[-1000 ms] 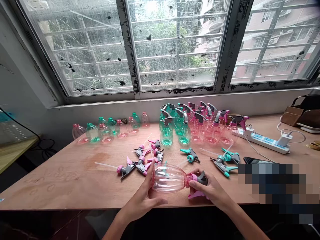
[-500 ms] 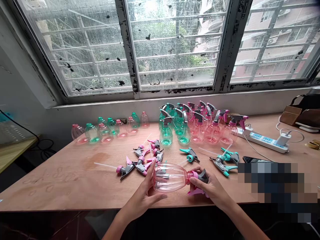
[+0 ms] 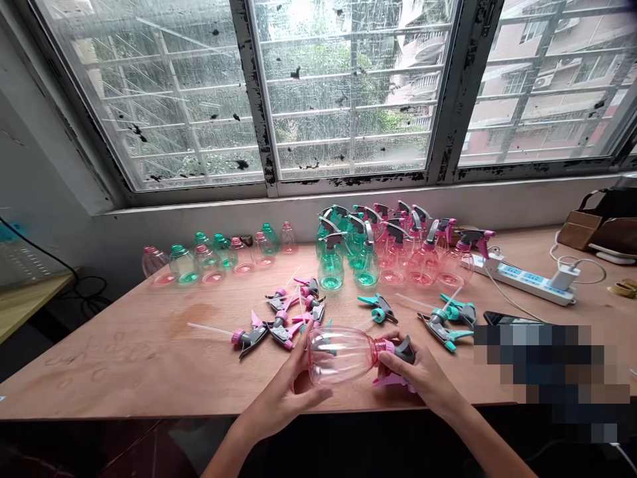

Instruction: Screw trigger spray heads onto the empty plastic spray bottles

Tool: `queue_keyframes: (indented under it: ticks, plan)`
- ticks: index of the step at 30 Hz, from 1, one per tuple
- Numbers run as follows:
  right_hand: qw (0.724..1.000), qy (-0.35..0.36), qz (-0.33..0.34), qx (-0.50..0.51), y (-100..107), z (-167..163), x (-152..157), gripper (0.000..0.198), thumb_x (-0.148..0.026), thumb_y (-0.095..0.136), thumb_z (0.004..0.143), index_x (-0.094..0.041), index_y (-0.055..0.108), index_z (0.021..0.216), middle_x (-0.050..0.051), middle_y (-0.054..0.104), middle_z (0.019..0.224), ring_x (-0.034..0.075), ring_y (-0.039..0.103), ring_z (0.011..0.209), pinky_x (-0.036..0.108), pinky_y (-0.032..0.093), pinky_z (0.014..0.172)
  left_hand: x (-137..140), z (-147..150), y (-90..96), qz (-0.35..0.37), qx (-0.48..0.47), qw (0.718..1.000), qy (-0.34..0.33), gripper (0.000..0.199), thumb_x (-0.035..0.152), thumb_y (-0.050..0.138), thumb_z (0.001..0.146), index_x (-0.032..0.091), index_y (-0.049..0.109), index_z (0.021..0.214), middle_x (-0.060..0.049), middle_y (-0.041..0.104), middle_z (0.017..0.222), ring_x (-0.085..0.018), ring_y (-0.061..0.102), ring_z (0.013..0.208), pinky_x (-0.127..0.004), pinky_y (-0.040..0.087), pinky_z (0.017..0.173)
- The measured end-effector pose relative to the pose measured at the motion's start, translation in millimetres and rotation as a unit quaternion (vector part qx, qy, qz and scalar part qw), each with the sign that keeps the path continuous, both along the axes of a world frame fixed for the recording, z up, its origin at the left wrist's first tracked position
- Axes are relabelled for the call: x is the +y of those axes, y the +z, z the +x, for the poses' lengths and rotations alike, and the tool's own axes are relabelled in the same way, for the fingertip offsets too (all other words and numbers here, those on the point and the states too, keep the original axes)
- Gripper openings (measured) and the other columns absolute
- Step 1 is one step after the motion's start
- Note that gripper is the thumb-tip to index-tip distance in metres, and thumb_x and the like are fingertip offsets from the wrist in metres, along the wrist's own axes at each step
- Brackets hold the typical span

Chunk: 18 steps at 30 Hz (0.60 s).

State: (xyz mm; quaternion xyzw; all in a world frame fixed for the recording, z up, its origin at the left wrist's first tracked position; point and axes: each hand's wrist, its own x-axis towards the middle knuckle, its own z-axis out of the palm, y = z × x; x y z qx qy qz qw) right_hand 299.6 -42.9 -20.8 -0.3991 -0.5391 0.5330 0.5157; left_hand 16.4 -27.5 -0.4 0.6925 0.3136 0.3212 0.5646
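A clear pink spray bottle (image 3: 341,357) lies sideways in the air above the table's front edge, its neck to the right. My left hand (image 3: 291,382) is around its base, fingers behind it and thumb below. At the neck, my right hand (image 3: 415,372) grips the pink and grey trigger sprayer (image 3: 404,350), whose pink trigger hangs beneath. Several loose pink and grey sprayers (image 3: 251,337) with thin tubes lie left of and behind the bottle. Green and grey sprayers (image 3: 440,328) lie behind and to the right.
Pink and green bottles without tops (image 3: 209,265) stand at the back left. Bottles with sprayers fitted (image 3: 365,265) are grouped at the back centre. A power strip (image 3: 527,282), a phone (image 3: 512,318) and a brown bag (image 3: 580,229) are on the right.
The bottle's base has shifted slightly to the right and turned a little. Both hands keep nearly the same place and hold.
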Motion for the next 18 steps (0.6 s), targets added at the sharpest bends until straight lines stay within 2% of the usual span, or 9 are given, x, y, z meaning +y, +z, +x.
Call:
queue_keyframes:
  ticks: [3,6,8,11,14,16,18]
  plan:
    - [1.000,0.006,-0.006,-0.012,2,0,-1,0.038,-0.048,0.076,0.087,-0.017,0.059,0.100,0.001,0.073,0.071,0.019,0.072,0.065,0.029,0.056,0.065,-1,1,1.6,0.023,-0.003,1.000,-0.002,0.095,0.036,0.066,0.096,0.042,-0.003,0.160,-0.010,0.030,0.165,-0.028,0.049,0.140,-0.049,0.031,0.120]
    - [1.000,0.016,-0.011,-0.020,2,-1,-1,0.038,-0.048,0.077,0.085,-0.017,0.060,0.099,0.002,0.075,0.073,0.019,0.073,0.066,0.030,0.057,0.066,-1,1,2.9,0.023,0.003,1.000,0.009,0.099,0.035,0.071,0.092,0.042,-0.002,0.160,-0.009,0.019,0.170,-0.031,0.044,0.144,-0.050,0.028,0.122]
    - [1.000,0.022,-0.013,-0.018,2,-2,-1,0.037,-0.047,0.078,0.085,-0.017,0.061,0.099,0.002,0.075,0.074,0.020,0.073,0.066,0.031,0.057,0.067,-1,0,2.5,0.010,-0.006,1.000,0.015,0.101,0.037,0.072,0.091,0.040,-0.001,0.161,-0.009,0.015,0.171,-0.033,0.035,0.149,-0.052,0.024,0.124]
    - [0.999,0.028,-0.019,-0.014,3,-2,-3,0.036,-0.046,0.079,0.084,-0.017,0.062,0.097,0.001,0.075,0.071,0.019,0.072,0.065,0.030,0.056,0.066,-1,0,0.0,0.020,-0.009,1.000,0.018,0.087,0.038,0.066,0.095,0.039,0.009,0.161,-0.006,0.012,0.172,-0.033,0.018,0.156,-0.051,0.022,0.125]
    - [0.999,0.029,-0.044,0.011,7,0,-8,0.036,-0.050,0.078,0.084,-0.017,0.063,0.091,0.001,0.075,0.066,0.018,0.070,0.060,0.027,0.053,0.060,-4,2,-2.0,0.140,0.038,0.989,0.033,0.086,0.030,0.065,0.096,0.044,0.010,0.160,-0.004,0.012,0.171,-0.033,0.012,0.157,-0.054,0.021,0.125]
    - [0.996,0.041,-0.073,0.030,13,1,-13,0.038,-0.051,0.079,0.081,-0.017,0.064,0.088,0.002,0.075,0.066,0.017,0.069,0.057,0.025,0.051,0.055,-8,4,-0.8,0.266,0.070,0.960,0.051,0.082,0.020,0.056,0.100,0.049,0.007,0.158,-0.002,0.012,0.171,-0.032,0.011,0.157,-0.056,0.022,0.124]
    - [0.992,0.070,-0.096,0.048,18,1,-17,0.038,-0.049,0.081,0.080,-0.015,0.065,0.087,0.004,0.075,0.068,0.017,0.070,0.056,0.024,0.050,0.054,-14,6,3.3,0.375,0.093,0.920,0.058,0.080,0.009,0.043,0.102,0.054,0.005,0.157,0.001,0.009,0.171,-0.030,0.016,0.157,-0.055,0.031,0.121]
